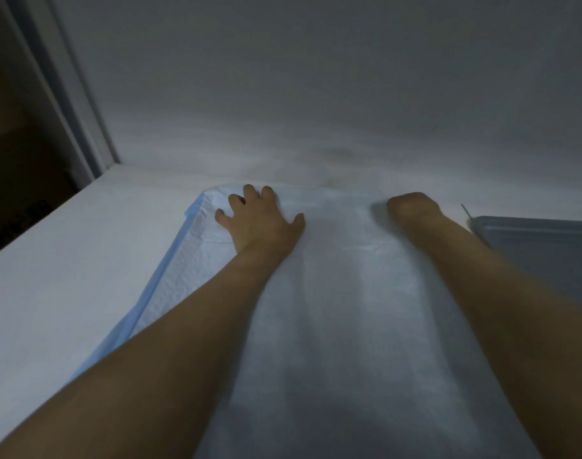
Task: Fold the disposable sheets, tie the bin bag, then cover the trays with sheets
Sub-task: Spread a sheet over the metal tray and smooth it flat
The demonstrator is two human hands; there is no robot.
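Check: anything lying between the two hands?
Head view: only bare sheet spans the gap between the left hand and the right hand; nothing lies on it.

A plain white table [51,276] runs from the near left to the far wall, its left edge slanting across the lower left of the view. Behind it stands a pale grey wall [316,77] with a faint dark smudge [336,154] low down, just above the table's far edge. At the far left a white frame [67,104] rises at a slant from the table's corner, with a dark, dim space [11,160] beyond it.
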